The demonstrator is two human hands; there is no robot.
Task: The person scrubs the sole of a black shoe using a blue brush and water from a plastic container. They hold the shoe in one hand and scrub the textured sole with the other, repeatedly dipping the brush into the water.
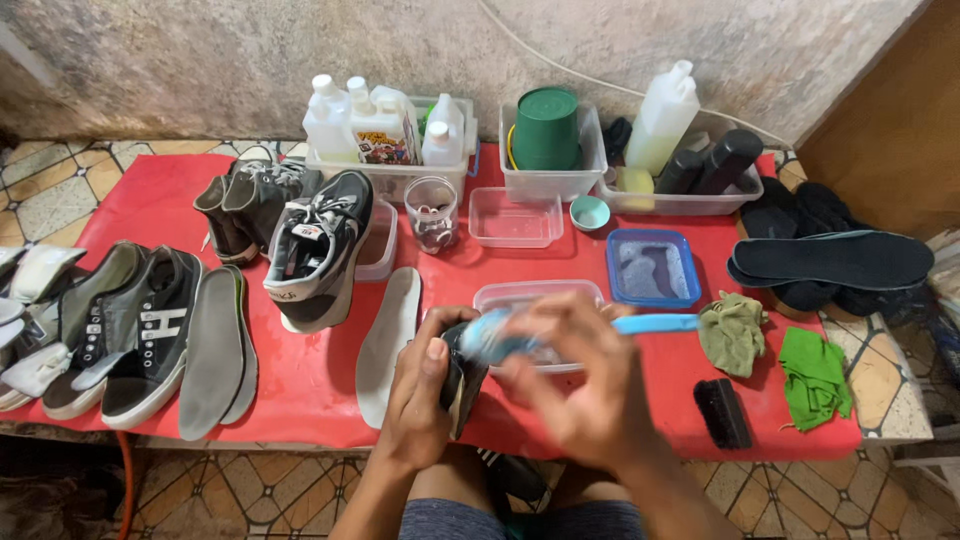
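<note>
Gripping a dark shoe (462, 385), left hand (420, 390); right hand (585, 385) clasps blue brush (560, 335).

Green bucket (546, 128), black insole (835, 259)

right hand (575, 385) motion-blurred, brush head (500, 338) smeared, dark shoe (462, 385) mostly hidden behind left hand (420, 390)

Soft, even light falls from above, bright enough to show colours plainly; shadows under the shoes are faint and short. The red tabletop (150, 200) carries a mild sheen. The right hand (575, 385) is smeared with motion blur. Straight lines bow outward toward three and nine o'clock.
</note>
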